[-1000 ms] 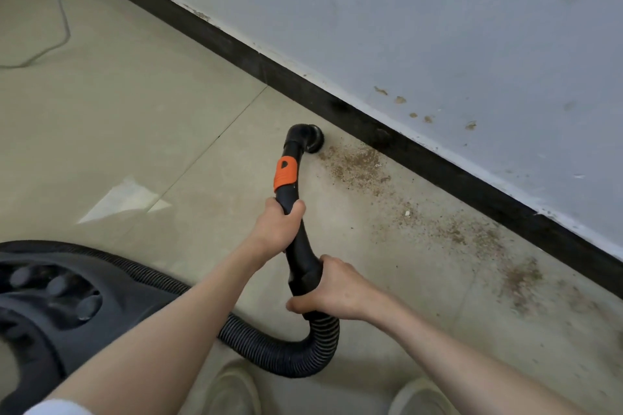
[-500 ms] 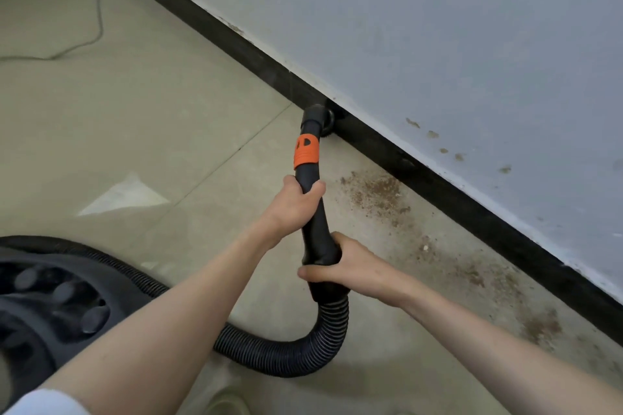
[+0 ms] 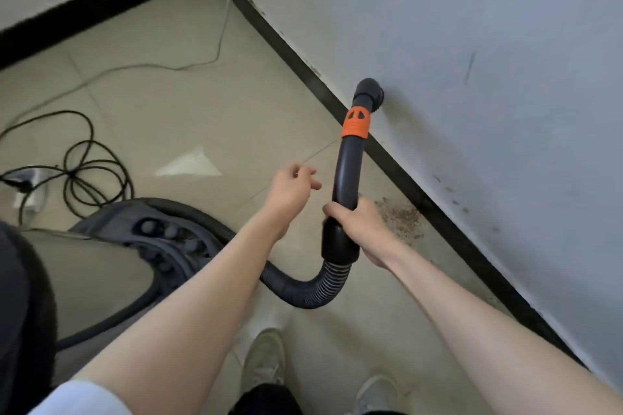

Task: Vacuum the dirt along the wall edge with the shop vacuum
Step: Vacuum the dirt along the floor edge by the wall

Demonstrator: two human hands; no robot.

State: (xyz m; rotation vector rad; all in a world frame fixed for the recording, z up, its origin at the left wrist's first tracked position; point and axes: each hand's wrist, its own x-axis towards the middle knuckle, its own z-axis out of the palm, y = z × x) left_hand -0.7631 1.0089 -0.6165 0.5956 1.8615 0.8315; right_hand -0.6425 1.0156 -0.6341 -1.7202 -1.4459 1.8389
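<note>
From the head view, your right hand [image 3: 359, 221] grips the rigid black wand [image 3: 347, 175] low, just above the cuff; your left hand [image 3: 291, 187] hangs free beside it, fingers loosely curled. The nozzle [image 3: 370, 91] is raised against the wall [image 3: 488, 44], and dirt [image 3: 401, 217] lies by the baseboard [image 3: 397, 167] to the right. The wand looks light and stiff, while the ribbed hose [image 3: 313, 290] flexes and tugs; take hold below the orange collar [image 3: 355, 123].

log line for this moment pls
right hand grips wand | left hand off, open | nozzle raised | dirt remains
</note>
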